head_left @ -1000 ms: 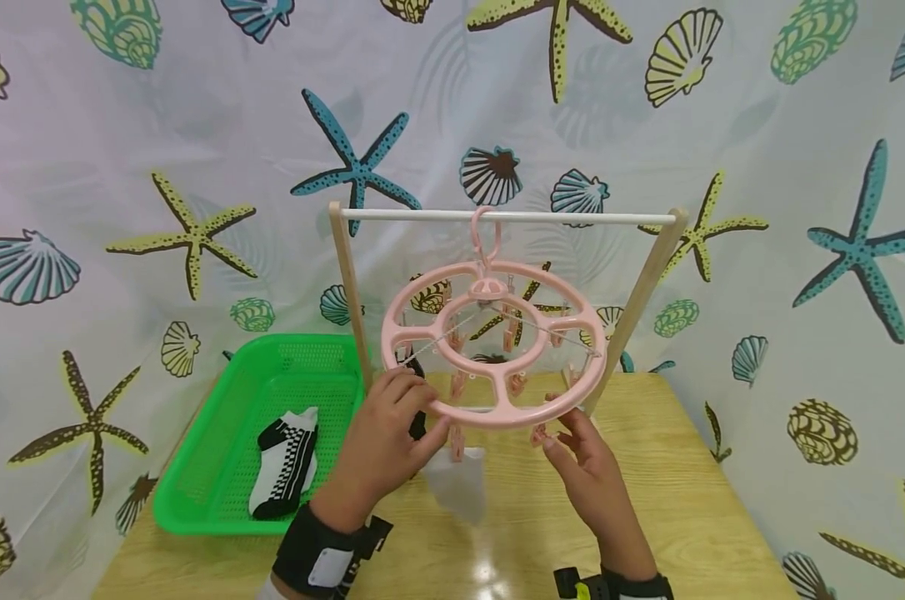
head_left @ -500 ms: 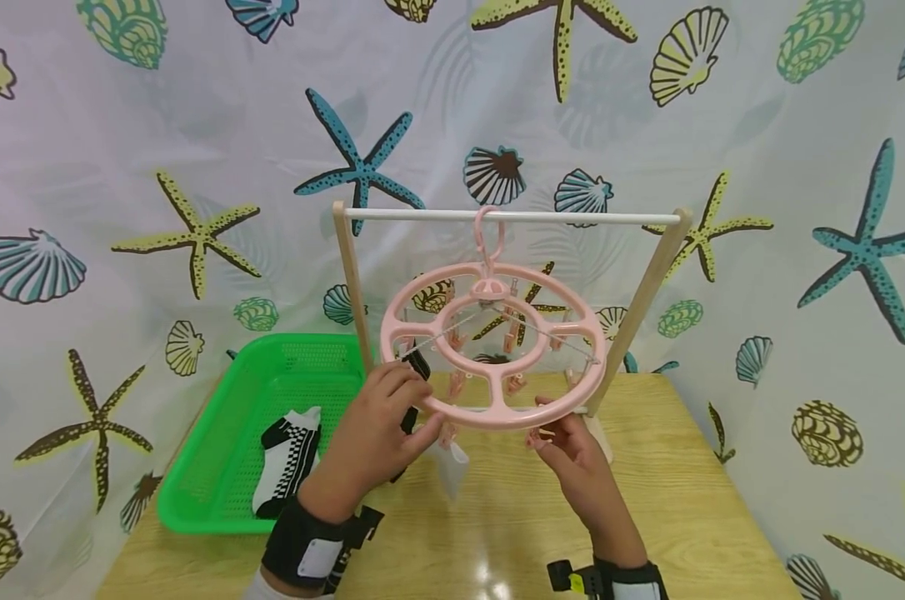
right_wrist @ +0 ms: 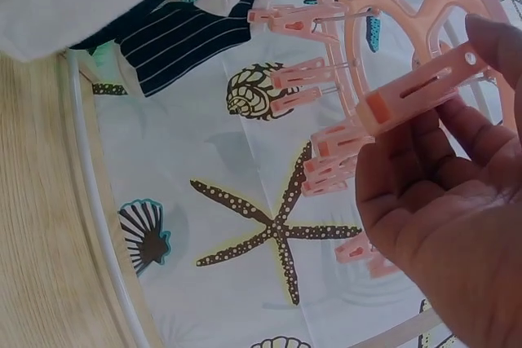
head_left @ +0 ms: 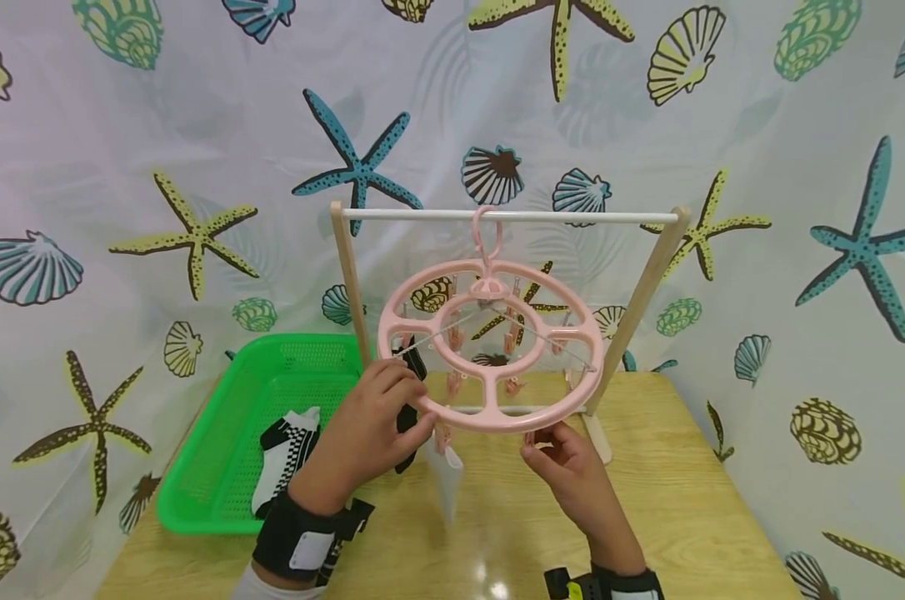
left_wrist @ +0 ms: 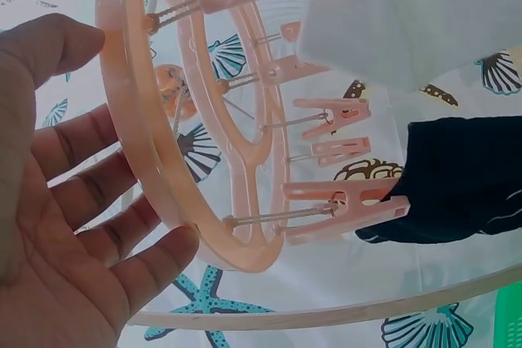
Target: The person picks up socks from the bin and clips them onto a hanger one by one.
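Observation:
A round pink clip hanger [head_left: 490,421] hangs by its hook from a white bar. My left hand [head_left: 370,425] holds its near-left rim, thumb and fingers at the ring in the left wrist view. Under the near-right rim, my right hand [head_left: 568,471] pinches a pink clothespin [right_wrist: 416,91] between thumb and fingers; no cloth shows in that clip. A white sock [head_left: 443,475] hangs from a clip beside my left hand. Farther left, a dark sock [left_wrist: 465,177] hangs from another clip, partly behind my left hand in the head view. Several other clothespins [right_wrist: 302,22] dangle around the ring.
A green basket [head_left: 171,492] stands left on the wooden table [head_left: 647,500], with black-and-white socks [head_left: 280,467] in it. The stand's white bar [head_left: 587,217] rests on wooden posts [head_left: 643,292]. A shell-and-starfish curtain [head_left: 272,150] covers the back.
The right hand has shifted slightly left, the clothespin in its fingers now turned upright under the rim. The white sock has swung and turned edge-on. The left hand stays at the rim.

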Demonstrator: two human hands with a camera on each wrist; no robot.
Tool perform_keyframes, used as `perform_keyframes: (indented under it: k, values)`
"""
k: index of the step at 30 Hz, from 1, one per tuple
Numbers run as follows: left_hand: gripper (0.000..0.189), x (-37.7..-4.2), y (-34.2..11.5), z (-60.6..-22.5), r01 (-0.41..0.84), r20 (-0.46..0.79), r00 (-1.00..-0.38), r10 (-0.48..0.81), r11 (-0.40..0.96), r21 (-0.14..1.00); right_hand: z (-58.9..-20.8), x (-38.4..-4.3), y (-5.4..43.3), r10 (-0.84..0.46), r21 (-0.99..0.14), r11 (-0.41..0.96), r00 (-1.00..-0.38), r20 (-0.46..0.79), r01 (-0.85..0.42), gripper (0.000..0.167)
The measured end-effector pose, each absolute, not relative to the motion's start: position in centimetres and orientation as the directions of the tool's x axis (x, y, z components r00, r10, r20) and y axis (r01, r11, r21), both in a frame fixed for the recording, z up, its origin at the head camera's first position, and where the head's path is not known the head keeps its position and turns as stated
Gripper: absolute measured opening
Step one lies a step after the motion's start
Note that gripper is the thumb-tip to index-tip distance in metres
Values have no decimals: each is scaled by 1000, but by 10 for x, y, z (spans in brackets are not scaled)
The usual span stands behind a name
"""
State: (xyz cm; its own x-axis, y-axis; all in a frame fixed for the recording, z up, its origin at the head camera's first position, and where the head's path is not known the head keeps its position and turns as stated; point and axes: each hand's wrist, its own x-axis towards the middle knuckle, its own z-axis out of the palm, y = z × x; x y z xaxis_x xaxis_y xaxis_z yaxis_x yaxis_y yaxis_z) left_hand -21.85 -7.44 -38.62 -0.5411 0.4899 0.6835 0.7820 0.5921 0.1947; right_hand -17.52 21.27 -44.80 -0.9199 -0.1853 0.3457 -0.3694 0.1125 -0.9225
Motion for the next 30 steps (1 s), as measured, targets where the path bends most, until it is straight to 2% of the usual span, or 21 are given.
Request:
perform_keyframes:
  k: [6,14,22,30]
  values:
    - [17,-219,-78,-386,777,661,-560,500,595,208,-448,-171,208,-158,-937,116,-937,311,-330,22]
    - [17,-222,-81,-391,793,684,-535,496,574,205,-451,-167,202,-163,-925,83,-921,355,-371,19]
    - [20,-223,-82,-399,809,726,-507,464,548,214,-453,-165,197,-108,-922,83,-924,368,-377,17]
    - [28,-220,-90,-411,779,797,-521,305,552,297,-453,-165,193,-55,-911,141,-922,384,-388,13]
